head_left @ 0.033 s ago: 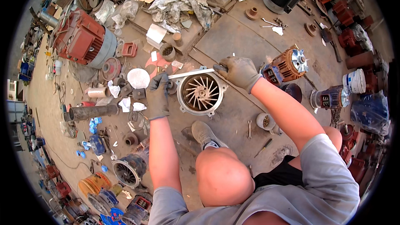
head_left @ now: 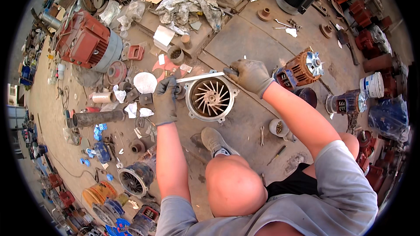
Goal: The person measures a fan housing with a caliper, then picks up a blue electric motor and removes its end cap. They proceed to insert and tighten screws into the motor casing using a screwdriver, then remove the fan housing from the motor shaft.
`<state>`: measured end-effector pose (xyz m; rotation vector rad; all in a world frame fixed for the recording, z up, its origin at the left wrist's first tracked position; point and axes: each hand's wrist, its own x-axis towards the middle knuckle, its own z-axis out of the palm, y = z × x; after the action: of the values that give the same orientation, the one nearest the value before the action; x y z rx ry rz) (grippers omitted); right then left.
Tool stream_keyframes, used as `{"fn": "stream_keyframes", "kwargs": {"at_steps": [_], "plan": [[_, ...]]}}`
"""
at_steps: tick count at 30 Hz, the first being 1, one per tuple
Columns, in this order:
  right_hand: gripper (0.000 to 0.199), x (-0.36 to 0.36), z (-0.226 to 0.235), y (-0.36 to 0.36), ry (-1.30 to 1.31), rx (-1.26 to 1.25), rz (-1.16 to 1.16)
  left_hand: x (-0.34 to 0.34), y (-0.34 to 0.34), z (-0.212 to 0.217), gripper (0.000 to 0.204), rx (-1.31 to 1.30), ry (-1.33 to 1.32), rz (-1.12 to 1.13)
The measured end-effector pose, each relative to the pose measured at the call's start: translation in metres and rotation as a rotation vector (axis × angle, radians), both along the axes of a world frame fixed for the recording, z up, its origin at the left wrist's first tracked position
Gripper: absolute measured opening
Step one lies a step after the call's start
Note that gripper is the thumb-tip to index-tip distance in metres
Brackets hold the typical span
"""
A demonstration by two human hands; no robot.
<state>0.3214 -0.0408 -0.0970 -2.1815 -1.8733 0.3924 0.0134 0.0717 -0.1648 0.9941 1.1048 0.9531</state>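
A narrow white strip (head_left: 201, 77) is stretched between my gloved hands, above the far rim of a round metal housing (head_left: 190, 102). My left hand (head_left: 166, 101) has its fingers closed on the strip's left end. At the other end, my right hand (head_left: 253, 75) pinches the strip between thumb and fingers. Inside the housing sits a rusty bladed impeller (head_left: 213, 98), facing up, with a hole at its hub. Bolt lugs stick out around the housing's rim. Both gloves are grey-brown and worn.
Right of my right hand lies a rusty motor with a silver fan (head_left: 302, 70). A bowl of small parts (head_left: 278, 126), a wrench (head_left: 262, 136) and a screwdriver (head_left: 276, 155) lie nearer. To the left are a white disc (head_left: 145, 82), a dark pipe (head_left: 98, 118) and a large red motor (head_left: 83, 39).
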Motion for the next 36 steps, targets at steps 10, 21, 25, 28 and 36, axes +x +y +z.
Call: {"fn": "stream_keyframes", "kwargs": {"at_steps": [10, 21, 25, 28, 36], "plan": [[0.04, 0.001, -0.009, -0.027, -0.018, 0.056, 0.033, -0.009, -0.027, 0.01, 0.027, -0.023, 0.107, -0.042], [0.041, 0.047, 0.064, -0.095, 0.947, -0.085, -0.502, 0.076, -0.094, 0.077, 0.082, 0.22, 0.834, -0.026], [0.034, 0.053, 0.114, -0.151, 1.48, 0.032, -0.494, 0.101, -0.096, 0.058, 0.084, 0.237, 1.208, 0.056], [0.028, 0.039, 0.156, -0.189, 1.771, 0.028, -0.549, 0.096, -0.094, 0.045, 0.081, 0.359, 1.267, 0.095], [0.027, 0.058, 0.133, -0.227, 1.635, 0.111, -0.682, 0.087, -0.042, 0.044, 0.071, 0.485, 1.155, -0.141]]}}
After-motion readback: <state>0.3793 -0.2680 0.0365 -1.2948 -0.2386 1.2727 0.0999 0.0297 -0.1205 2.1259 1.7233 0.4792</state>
